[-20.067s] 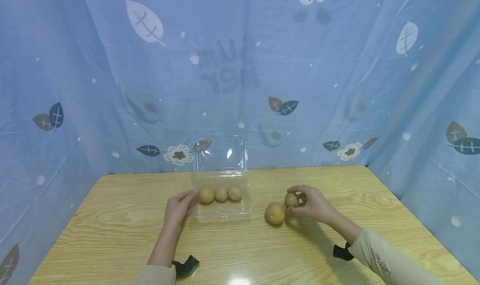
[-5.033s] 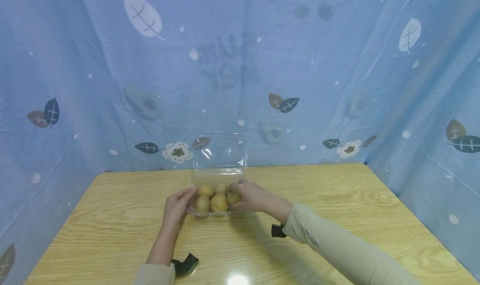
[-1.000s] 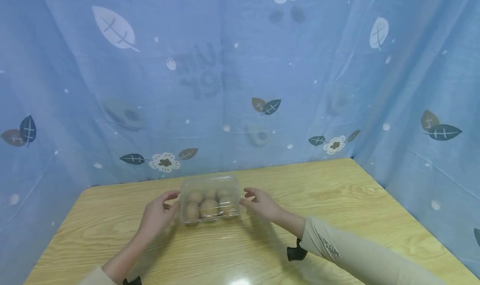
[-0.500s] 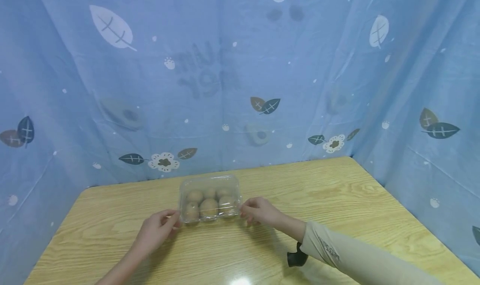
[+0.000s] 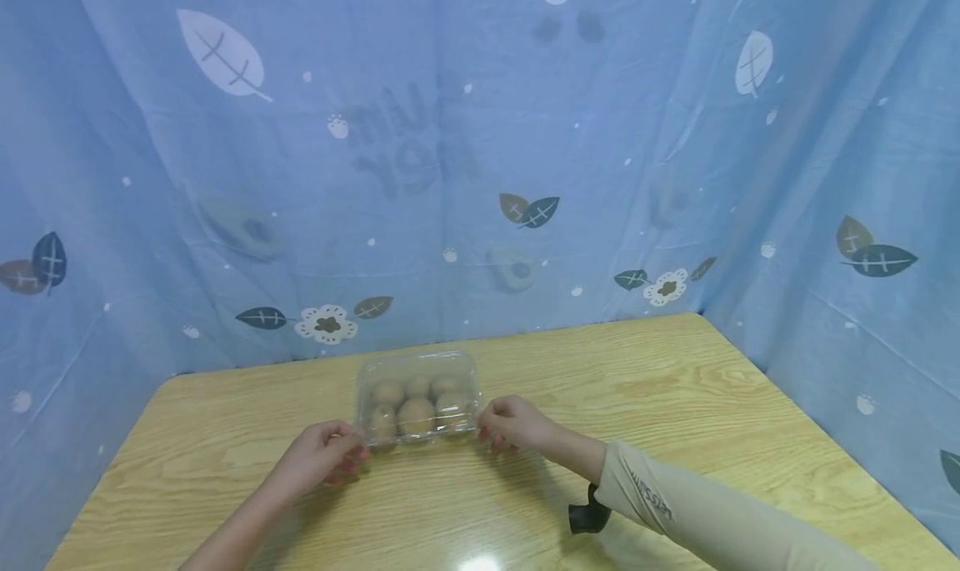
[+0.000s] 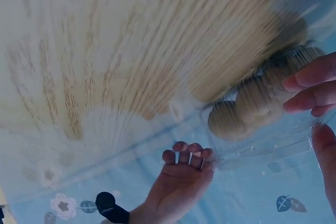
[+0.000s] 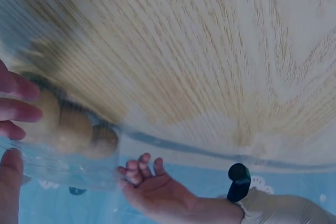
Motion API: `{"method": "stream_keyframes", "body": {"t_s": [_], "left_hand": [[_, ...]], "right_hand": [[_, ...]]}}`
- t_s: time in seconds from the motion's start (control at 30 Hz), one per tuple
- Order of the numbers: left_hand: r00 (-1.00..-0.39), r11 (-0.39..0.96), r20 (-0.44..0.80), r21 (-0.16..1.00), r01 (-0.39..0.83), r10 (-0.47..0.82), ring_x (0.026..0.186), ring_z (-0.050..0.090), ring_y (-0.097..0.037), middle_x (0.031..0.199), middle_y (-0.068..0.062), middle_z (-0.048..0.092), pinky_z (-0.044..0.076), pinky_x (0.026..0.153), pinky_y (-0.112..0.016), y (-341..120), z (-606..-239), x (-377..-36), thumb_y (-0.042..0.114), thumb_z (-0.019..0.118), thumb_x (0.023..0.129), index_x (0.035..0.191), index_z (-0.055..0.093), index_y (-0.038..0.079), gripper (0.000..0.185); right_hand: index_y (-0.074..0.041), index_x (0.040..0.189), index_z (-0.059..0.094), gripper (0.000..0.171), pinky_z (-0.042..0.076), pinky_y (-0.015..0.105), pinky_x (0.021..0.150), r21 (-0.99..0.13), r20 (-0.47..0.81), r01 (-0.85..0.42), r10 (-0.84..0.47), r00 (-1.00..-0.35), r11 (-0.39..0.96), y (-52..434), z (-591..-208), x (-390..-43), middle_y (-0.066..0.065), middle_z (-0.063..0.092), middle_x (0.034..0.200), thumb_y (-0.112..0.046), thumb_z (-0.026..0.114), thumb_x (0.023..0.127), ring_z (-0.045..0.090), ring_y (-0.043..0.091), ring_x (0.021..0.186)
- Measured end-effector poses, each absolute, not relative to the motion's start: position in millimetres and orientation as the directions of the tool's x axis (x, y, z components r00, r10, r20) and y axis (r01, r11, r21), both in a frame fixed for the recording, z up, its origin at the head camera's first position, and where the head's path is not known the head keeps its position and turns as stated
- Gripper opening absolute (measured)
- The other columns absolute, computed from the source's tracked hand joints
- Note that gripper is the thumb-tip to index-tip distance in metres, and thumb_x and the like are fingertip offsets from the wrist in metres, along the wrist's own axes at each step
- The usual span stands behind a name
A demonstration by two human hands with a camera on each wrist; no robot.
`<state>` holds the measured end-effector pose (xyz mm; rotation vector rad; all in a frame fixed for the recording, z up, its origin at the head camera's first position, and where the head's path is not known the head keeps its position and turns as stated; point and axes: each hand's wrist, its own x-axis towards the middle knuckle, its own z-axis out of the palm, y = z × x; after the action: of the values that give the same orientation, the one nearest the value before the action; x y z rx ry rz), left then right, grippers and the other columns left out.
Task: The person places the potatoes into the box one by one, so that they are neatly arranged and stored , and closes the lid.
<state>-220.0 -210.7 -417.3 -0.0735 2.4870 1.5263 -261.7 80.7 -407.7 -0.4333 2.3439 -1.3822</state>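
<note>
A closed clear box [image 5: 417, 398] sits on the counter [image 5: 675, 396] toward the far edge, just short of the curtain [image 5: 480, 154]. The left hand [image 5: 318, 461] pinches the box's near left corner with curled fingers; the right hand [image 5: 513, 423] pinches the near right corner in the same way. Inside the box lie potatoes [image 5: 416, 415], six as far as can be told, in two rows, touching one another and pressed close under the lid. Nothing lies between the hands and the box. A black strap [image 5: 587, 518] sits at the right wrist, where a beige sleeve [image 5: 697, 517] begins. The box is thin, glossy, transparent plastic with rounded corners and a flanged rim; the potatoes are rounded, tan and matt. In the left wrist view the potatoes [image 6: 247, 108] show through the plastic beside the fingertips [image 6: 310, 85]. The counter is pale wood-grain laminate, smooth enough to mirror a lamp near its front edge. The curtain is blue cloth, creased, printed with leaves and flowers, and closes the space on three sides.
</note>
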Motion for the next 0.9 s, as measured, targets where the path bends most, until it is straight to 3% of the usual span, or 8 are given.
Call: {"method": "stream_keyframes", "body": {"t_s": [0.23,0.6,0.8,0.9], "left_hand": [[-0.972,0.472,-0.23,0.862,-0.186,0.037,0.069,0.063,-0.02,0.083,-0.006,0.068,0.05,0.058,-0.034,-207.4,-417.6,-221.4,0.026,0.053,0.09,0.088,0.057,0.001,0.025],[-0.978,0.469,-0.2,0.87,-0.15,0.058,0.063,0.058,-0.017,0.083,-0.005,0.069,0.041,0.045,-0.029,-207.2,-420.0,-221.5,0.027,0.054,0.09,0.085,0.058,0.002,0.025],[-0.979,0.471,-0.198,0.868,-0.154,0.044,0.062,0.057,-0.017,0.083,-0.004,0.068,0.039,0.044,-0.028,-206.0,-420.9,-221.6,0.028,0.055,0.09,0.084,0.058,0.003,0.026],[-0.971,0.466,-0.205,0.876,-0.127,0.122,0.065,0.058,-0.018,0.085,-0.006,0.068,0.042,0.046,-0.03,-211.6,-421.5,-224.5,0.031,0.053,0.091,0.087,0.057,0.002,0.029]], "right_hand": [[0.004,0.087,0.057,0.03,0.041,0.026,0.047,-0.881,-0.17,-0.073,-0.456,-0.873,0.467,81.5,-408.2,-262.9,0.009,0.064,0.076,-0.023,0.047,0.094,0.055,0.014,0.057],[0.008,0.091,0.054,0.027,0.025,0.016,0.036,-0.891,-0.218,0.0,-0.429,-0.877,0.454,79.9,-411.8,-260.6,-0.003,0.05,0.049,-0.017,0.047,0.093,0.033,0.004,0.037],[0.007,0.093,0.053,0.028,0.025,0.016,0.036,-0.896,-0.222,0.017,-0.412,-0.884,0.444,79.3,-412.4,-258.6,-0.003,0.048,0.05,-0.021,0.048,0.094,0.035,0.004,0.039],[0.006,0.092,0.052,0.029,0.025,0.016,0.036,-0.894,-0.217,0.013,-0.407,-0.888,0.447,79.4,-413.0,-258.2,-0.003,0.049,0.051,-0.023,0.048,0.094,0.035,0.005,0.039]]}}
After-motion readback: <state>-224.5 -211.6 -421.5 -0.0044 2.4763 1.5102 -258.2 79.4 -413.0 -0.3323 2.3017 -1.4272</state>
